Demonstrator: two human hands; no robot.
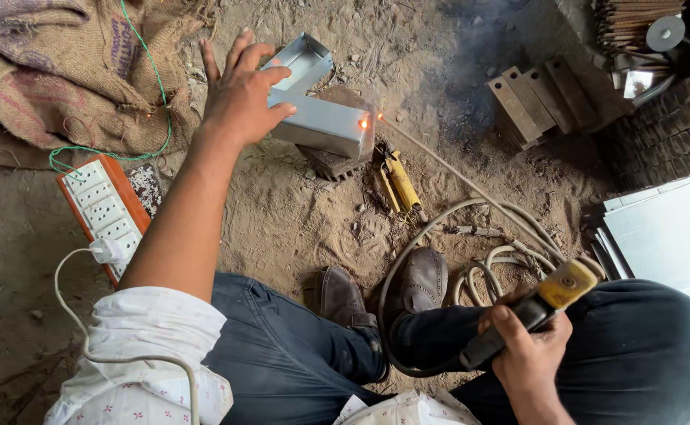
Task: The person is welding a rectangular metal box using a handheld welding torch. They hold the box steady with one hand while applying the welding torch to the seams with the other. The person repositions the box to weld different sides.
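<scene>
My left hand (pixel 241 88) reaches forward with fingers spread and rests on the near end of a grey metal box section (pixel 323 126). A second open metal channel (pixel 304 61) lies angled behind it. A glowing orange spot (pixel 363 123) shows at the box's right end, with thin smoke above. My right hand (pixel 527 354) grips a welding electrode holder (pixel 535 309) with a black handle and yellow head, held over my right knee. Its cable (pixel 439 228) loops across the dirt. I sit cross-legged in jeans and brown shoes (pixel 384 287).
A yellow-handled tool (pixel 400 182) lies on the dirt by the box. An orange power strip (pixel 106 211) with a white plug sits left, near burlap sacks (pixel 53 71). Metal bars (pixel 540 98) and stacked pieces stand at the upper right, flat sheets (pixel 667 228) at right.
</scene>
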